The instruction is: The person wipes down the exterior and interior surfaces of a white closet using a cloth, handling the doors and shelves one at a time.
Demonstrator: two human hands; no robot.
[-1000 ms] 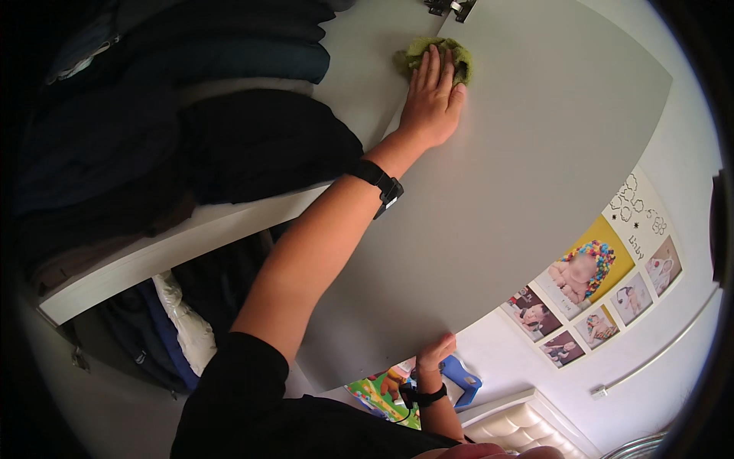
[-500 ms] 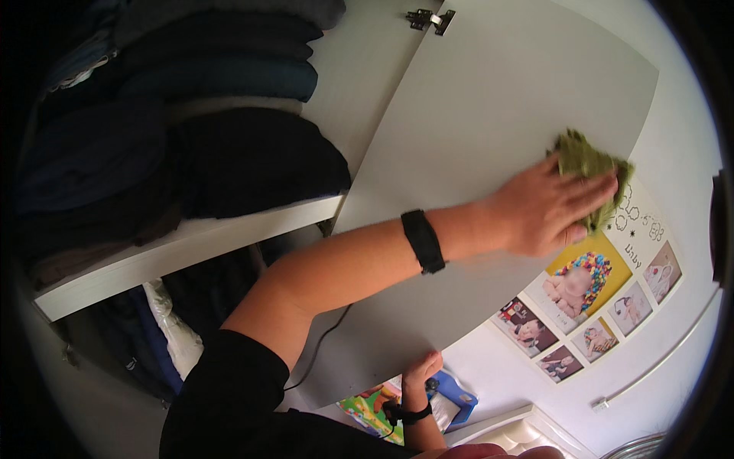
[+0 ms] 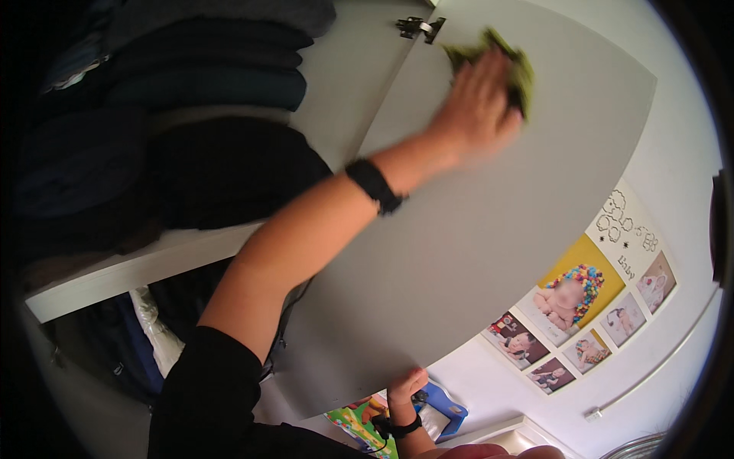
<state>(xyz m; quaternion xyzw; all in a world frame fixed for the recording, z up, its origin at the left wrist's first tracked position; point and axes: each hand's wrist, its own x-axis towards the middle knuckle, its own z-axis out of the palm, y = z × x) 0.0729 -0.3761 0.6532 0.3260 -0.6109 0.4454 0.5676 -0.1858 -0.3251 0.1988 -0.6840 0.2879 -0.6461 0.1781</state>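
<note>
My left hand [image 3: 475, 107] presses a green cloth [image 3: 522, 73] flat against the upper part of a grey wardrobe door [image 3: 459, 252], near its hinge side. The fingers lie over the cloth and are smeared by motion. A black band circles that wrist. Low in view, my right hand [image 3: 405, 389] closes on the lower edge of the same door, which stands open; part of its grip is hidden by the panel. Above the left hand, a metal hinge [image 3: 420, 29] joins the door to the wardrobe side.
Folded dark clothes [image 3: 229, 168] are stacked on a white shelf [image 3: 145, 264] at left, with garments hanging below. Beyond the door, a photo collage frame [image 3: 589, 298] hangs on the wall. A blue plastic item [image 3: 447, 409] and a colourful printed thing [image 3: 359, 421] lie low behind it.
My left hand has swept the cloth up and left across the door, from its outer edge toward the hinge. My right hand stays at the lower edge.
</note>
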